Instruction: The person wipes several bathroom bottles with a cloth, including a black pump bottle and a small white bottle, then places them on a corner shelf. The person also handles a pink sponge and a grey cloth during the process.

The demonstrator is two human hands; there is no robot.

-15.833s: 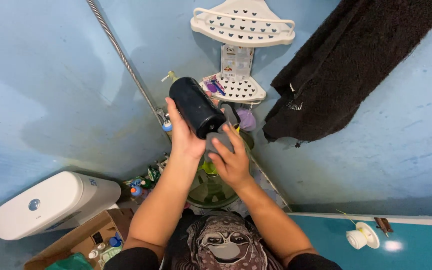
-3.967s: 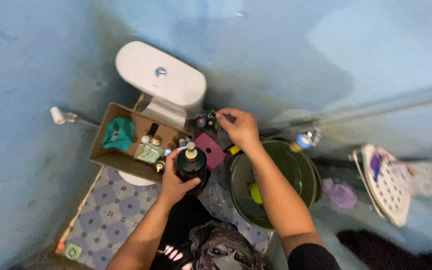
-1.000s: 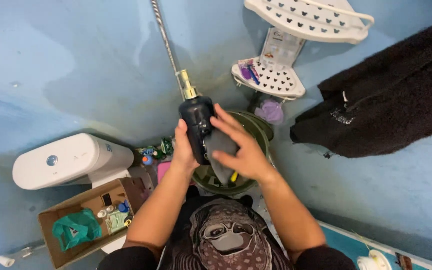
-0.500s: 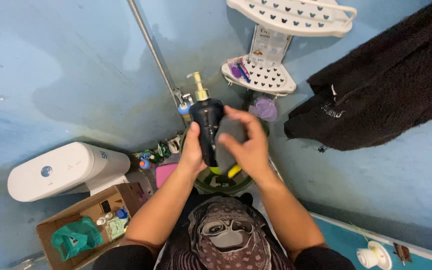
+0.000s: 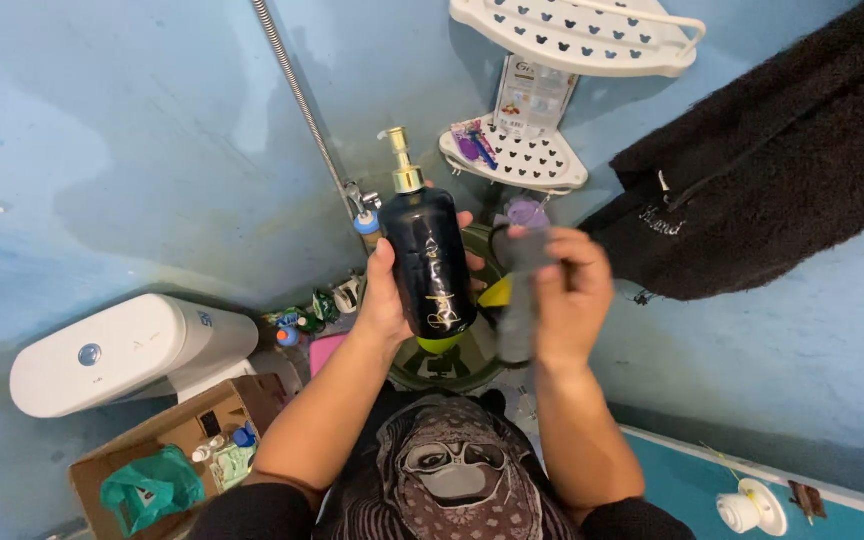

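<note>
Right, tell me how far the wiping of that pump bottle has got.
Done: the side of the black pump bottle facing the camera looks clean and glossy. In hand: the left hand holds it upright, while the right hand holds the grey cloth clear of it. Left: the bottle's back and base are hidden, so I cannot tell; it is not yet on the corner shelf.

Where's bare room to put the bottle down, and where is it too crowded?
The top shelf looks bare. The lower shelf has free surface toward its right end; small items crowd its left. The toilet tank lid is bare. Crowded: the cardboard box and the floor corner between tank and bucket.
</note>
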